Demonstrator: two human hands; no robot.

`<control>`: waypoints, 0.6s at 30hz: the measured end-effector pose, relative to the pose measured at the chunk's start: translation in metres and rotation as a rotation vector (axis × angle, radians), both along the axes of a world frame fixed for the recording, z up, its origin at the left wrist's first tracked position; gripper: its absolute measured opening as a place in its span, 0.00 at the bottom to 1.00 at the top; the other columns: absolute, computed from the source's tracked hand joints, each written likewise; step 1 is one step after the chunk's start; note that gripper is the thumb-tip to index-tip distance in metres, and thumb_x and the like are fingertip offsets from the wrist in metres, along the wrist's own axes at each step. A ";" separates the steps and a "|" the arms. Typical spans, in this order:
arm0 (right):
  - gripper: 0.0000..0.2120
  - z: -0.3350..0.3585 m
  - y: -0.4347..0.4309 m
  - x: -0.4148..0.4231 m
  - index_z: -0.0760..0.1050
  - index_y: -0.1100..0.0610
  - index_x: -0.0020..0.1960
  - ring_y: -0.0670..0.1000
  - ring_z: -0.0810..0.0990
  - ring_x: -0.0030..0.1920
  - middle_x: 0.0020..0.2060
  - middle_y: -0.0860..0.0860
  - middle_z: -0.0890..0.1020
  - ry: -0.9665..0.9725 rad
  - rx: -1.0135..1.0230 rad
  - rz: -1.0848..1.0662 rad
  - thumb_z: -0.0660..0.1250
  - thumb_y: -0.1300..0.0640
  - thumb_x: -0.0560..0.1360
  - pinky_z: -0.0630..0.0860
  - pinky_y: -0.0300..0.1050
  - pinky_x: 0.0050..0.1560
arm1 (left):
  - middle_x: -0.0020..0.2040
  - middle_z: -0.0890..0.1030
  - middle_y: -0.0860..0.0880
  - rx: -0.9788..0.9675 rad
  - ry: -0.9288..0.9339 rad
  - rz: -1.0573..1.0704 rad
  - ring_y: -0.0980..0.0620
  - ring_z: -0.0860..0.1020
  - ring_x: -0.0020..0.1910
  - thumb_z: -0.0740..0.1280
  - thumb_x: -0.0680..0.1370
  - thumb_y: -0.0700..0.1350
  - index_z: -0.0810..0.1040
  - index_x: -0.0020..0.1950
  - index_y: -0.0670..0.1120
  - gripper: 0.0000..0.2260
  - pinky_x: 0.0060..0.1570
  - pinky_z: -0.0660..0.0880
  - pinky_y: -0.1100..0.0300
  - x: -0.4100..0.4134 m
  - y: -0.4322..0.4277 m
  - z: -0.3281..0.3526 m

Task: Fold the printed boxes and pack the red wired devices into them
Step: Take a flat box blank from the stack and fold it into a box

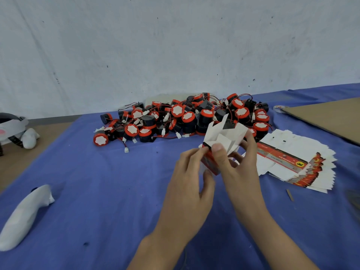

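In the middle of the frame both hands hold a half-folded box above the blue cloth. Its long axis is tilted from lower left to upper right, and its open white flaps point up toward the pile of red devices. The left hand pinches the red lower end, the right hand grips the upper part with the thumb in front and the fingers behind, and a stack of flat boxes lies at the right.
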State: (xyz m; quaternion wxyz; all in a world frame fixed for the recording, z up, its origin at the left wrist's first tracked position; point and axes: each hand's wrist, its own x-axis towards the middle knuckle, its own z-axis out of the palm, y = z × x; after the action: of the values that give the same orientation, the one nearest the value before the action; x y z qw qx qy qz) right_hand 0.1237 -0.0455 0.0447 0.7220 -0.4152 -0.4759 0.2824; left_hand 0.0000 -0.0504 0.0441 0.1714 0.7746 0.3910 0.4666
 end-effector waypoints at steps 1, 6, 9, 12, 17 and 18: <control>0.35 -0.002 0.000 -0.002 0.61 0.38 0.75 0.41 0.77 0.63 0.67 0.41 0.73 -0.025 -0.007 0.025 0.72 0.37 0.72 0.80 0.41 0.57 | 0.67 0.66 0.66 -0.011 -0.005 -0.026 0.62 0.69 0.69 0.58 0.81 0.54 0.66 0.73 0.56 0.19 0.61 0.71 0.70 0.001 0.000 0.000; 0.29 -0.008 -0.006 -0.010 0.62 0.35 0.74 0.33 0.65 0.72 0.71 0.31 0.67 -0.084 0.004 0.150 0.59 0.30 0.75 0.70 0.28 0.62 | 0.68 0.68 0.65 -0.085 -0.160 0.022 0.65 0.70 0.68 0.68 0.80 0.53 0.62 0.75 0.60 0.26 0.61 0.69 0.73 -0.005 0.007 -0.001; 0.20 -0.006 -0.012 -0.012 0.67 0.34 0.72 0.34 0.66 0.72 0.70 0.33 0.69 -0.182 0.029 0.148 0.54 0.36 0.81 0.66 0.24 0.62 | 0.70 0.71 0.62 -0.159 -0.293 0.018 0.61 0.71 0.69 0.73 0.74 0.59 0.57 0.76 0.66 0.36 0.63 0.73 0.66 -0.012 0.012 0.002; 0.21 -0.006 -0.016 -0.015 0.69 0.40 0.73 0.40 0.70 0.71 0.69 0.39 0.73 -0.323 0.040 0.144 0.51 0.38 0.83 0.68 0.30 0.64 | 0.72 0.71 0.59 -0.211 -0.349 0.040 0.61 0.71 0.70 0.76 0.70 0.61 0.51 0.78 0.64 0.45 0.65 0.74 0.59 -0.018 0.014 0.005; 0.22 -0.004 -0.020 -0.019 0.75 0.44 0.69 0.42 0.74 0.68 0.64 0.38 0.78 -0.393 0.044 0.165 0.51 0.39 0.83 0.69 0.29 0.61 | 0.69 0.73 0.61 -0.223 -0.425 0.059 0.66 0.74 0.64 0.76 0.74 0.53 0.53 0.79 0.58 0.41 0.55 0.73 0.74 -0.023 0.020 0.006; 0.22 -0.004 -0.019 -0.018 0.75 0.45 0.68 0.42 0.75 0.68 0.64 0.39 0.79 -0.376 0.037 0.183 0.51 0.39 0.83 0.69 0.28 0.61 | 0.68 0.74 0.62 -0.224 -0.439 0.052 0.66 0.74 0.63 0.75 0.74 0.52 0.54 0.78 0.59 0.40 0.53 0.73 0.74 -0.023 0.020 0.006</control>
State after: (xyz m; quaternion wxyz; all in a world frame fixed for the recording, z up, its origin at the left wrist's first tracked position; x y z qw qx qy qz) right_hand 0.1053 -0.0646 0.0409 0.5993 -0.4026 -0.6430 0.2555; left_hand -0.0227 -0.0307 0.0503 0.3251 0.6207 0.4135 0.5814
